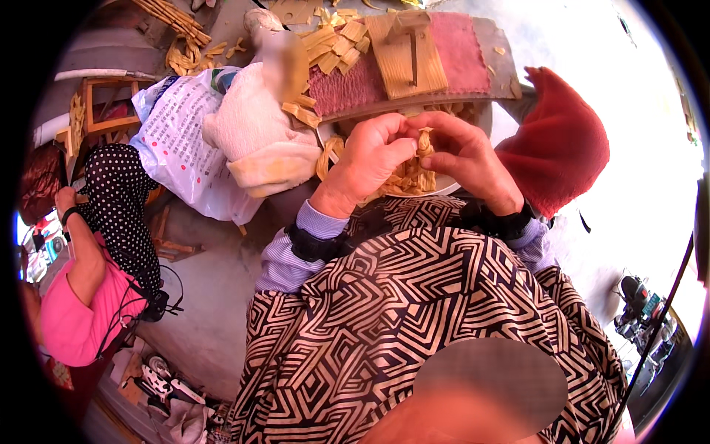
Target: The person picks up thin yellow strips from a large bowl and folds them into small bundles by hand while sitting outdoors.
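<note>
Right now, both hands meet over a shallow white bowl.
Strip: a thin, pale tan strip (424, 142), curled and twisted like a shaving of bamboo or dried leaf, held up between the two hands just above the bowl.
Left hand: the left hand (370, 159) has its fingers curled shut, pinching the strip's near end.
Right hand: the right hand (462, 155) closes its fingers on the same strip from the other side, fingertips touching those of the left.
Bowl: the white bowl (444, 189) sits under the hands, heaped with more tan strips (410, 177) of the same kind.
Board: a curved wooden board (414, 55) lies beyond the bowl, with a pink cloth (458, 52) on it and a scatter of flat tan pieces (336, 41).
Bag: a white plastic bag (177, 140) printed with blue lettering lies to the left, crumpled, beside a cream cloth bundle (255, 137).
Red cloth: a red cloth (562, 140) lies just right of the right hand.
Other person: a person in a pink top (81, 296) sits at far left.
</note>
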Demonstrator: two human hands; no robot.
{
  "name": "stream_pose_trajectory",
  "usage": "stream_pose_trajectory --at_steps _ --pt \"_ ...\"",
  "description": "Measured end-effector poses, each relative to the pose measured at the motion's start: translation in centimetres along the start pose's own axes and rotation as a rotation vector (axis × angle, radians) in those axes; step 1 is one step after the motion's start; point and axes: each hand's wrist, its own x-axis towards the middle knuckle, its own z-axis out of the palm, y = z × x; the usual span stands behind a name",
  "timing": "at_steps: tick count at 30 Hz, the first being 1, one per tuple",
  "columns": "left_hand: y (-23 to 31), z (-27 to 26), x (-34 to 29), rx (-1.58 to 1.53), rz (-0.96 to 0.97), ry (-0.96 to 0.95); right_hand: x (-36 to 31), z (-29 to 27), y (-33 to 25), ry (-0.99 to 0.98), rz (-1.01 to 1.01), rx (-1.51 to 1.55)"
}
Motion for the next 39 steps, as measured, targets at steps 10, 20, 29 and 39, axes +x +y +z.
stream_pose_trajectory --at_steps 10,20,29,39 --pt "-1.3 -1.6 -0.7 -0.118 0.018 0.138 -0.9 -2.5 0.8 0.099 -0.008 -0.135" --pt "-1.1 -1.1 -0.9 -0.429 -0.113 -0.011 -0.4 0.4 0.3 0.087 -0.246 -0.572" --pt "-1.8 -0.2 -2.2 -0.697 -0.138 -0.144 -0.4 -0.5 0.6 0.039 -0.22 -0.483" --pt "0.5 -0.2 -2.2 0.765 0.402 0.143 -1.1 0.5 -0.7 0.057 -0.193 -0.51"
